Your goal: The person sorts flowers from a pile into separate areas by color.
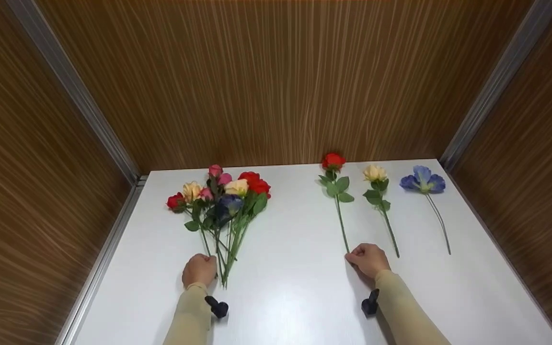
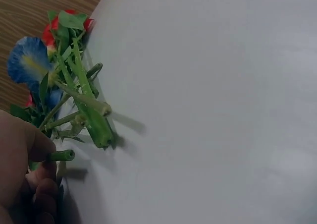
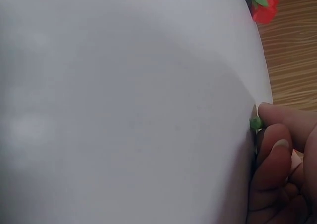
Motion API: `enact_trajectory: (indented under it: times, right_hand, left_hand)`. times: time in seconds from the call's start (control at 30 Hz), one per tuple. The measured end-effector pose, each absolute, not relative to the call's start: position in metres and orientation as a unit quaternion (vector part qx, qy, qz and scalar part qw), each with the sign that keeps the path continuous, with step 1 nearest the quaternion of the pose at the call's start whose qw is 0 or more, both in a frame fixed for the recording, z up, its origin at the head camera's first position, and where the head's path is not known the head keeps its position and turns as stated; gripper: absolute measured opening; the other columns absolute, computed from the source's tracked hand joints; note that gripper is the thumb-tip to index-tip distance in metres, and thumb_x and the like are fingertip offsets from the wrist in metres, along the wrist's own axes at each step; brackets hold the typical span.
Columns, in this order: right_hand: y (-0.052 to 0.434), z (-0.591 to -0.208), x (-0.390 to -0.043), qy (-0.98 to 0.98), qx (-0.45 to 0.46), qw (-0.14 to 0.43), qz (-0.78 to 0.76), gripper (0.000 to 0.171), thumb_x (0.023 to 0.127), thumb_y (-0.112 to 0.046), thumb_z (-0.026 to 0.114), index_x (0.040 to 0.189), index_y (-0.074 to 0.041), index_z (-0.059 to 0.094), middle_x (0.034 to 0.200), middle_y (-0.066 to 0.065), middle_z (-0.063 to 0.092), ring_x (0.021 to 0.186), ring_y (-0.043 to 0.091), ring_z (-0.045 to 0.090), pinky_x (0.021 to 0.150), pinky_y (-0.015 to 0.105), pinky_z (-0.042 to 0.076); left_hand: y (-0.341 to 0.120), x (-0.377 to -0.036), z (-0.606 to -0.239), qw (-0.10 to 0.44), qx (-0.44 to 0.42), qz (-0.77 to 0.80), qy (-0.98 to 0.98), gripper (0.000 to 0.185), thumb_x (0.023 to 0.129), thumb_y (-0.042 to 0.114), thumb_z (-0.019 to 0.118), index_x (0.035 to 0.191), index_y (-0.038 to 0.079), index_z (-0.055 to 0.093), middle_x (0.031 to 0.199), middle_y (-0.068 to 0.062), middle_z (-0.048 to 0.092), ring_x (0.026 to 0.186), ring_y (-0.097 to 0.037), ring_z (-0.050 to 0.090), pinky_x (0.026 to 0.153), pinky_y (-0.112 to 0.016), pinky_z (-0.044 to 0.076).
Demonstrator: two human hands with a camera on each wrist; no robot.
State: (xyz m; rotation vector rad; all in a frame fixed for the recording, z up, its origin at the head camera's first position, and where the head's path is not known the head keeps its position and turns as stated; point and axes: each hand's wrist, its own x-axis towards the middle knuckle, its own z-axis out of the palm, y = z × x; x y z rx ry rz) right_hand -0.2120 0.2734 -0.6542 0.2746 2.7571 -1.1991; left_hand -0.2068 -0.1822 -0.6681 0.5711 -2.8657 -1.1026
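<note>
right hand pinches the red rose stem end; lift level. left hand grasps the bunch, lower left.

From my remote seat: left hand at lower left, fingers curled, pinching a green stem end. More cut stems fan out just beside it on the white table. Blue flower and red flower lie behind, by wood-grain wall.
</note>
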Motion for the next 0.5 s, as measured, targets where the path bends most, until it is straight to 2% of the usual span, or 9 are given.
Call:
enact_trajectory:
  times: [0.33,0.5]
  right_hand:
    - [0.272,-0.655,-0.212,0.912,0.096,0.058,-0.395,0.021,0.084,-0.025,0.074,0.078,-0.008,0.063,0.066,0.000,0.060,0.064,0.016,0.053,0.061,0.030,0.041]
    - [0.273,-0.655,-0.212,0.912,0.100,0.061,-0.393,0.021,0.083,-0.026,0.074,0.078,-0.009,0.063,0.068,0.000,0.059,0.066,0.017,0.053,0.062,0.030,0.040]
  left_hand:
    - [-0.188,-0.203,-0.669,0.036,0.176,-0.393,-0.902,0.028,0.094,0.021,0.048,0.097,-0.001,0.066,0.093,-0.015,0.067,0.090,-0.034,0.062,0.080,-0.049,0.045]
    - [-0.195,-0.204,-0.665,0.043,0.176,-0.459,-0.869,0.033,0.095,0.019,0.050,0.111,-0.006,0.065,0.108,-0.022,0.066,0.104,-0.039,0.059,0.090,-0.050,0.044]
